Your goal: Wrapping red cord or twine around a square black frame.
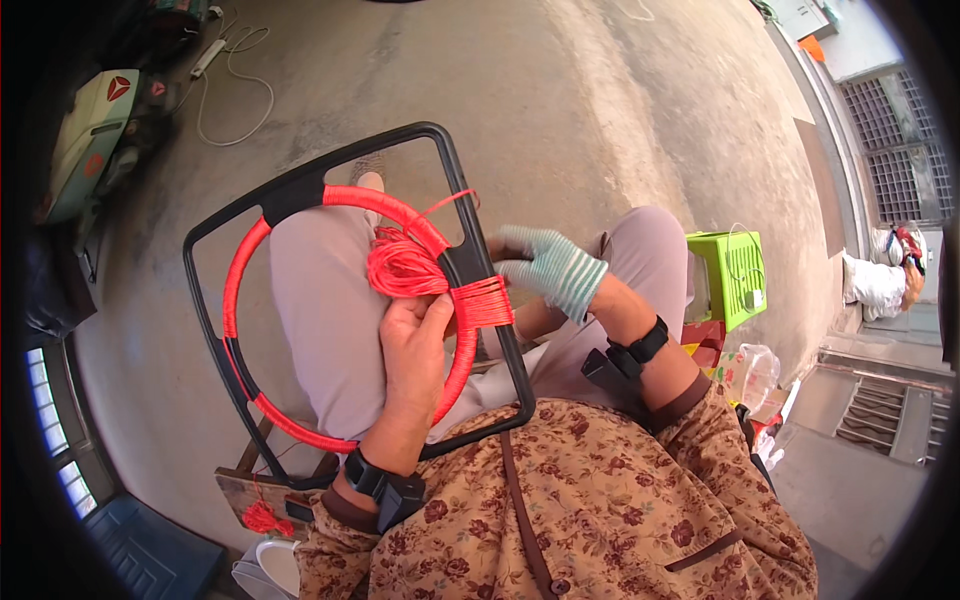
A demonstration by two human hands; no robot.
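Note:
Across my lap leans a black rectangular frame [452, 160] with rounded corners and a ring [232, 290] inside it, most of the ring wound in red cord. At the frame's right side, a band of red cord [482, 302] is wrapped side by side around the bar and the ring. My bare left hand [412, 345] is closed, its thumb and fingers pinching a looped bundle of red cord [400, 262] inside the ring. Just outside the right bar is my right hand [550, 265], in a pale green striped glove, fingers stretched toward the bar. A loose red strand arcs over the upper right bar.
A green plastic stool [728, 275] stands right of my knee, with bags and packaging [745, 370] beside it. At lower left, a wooden board [240, 490] carries more red cord [265, 518]. A scooter [95, 140] and a power strip [208, 58] are at far left.

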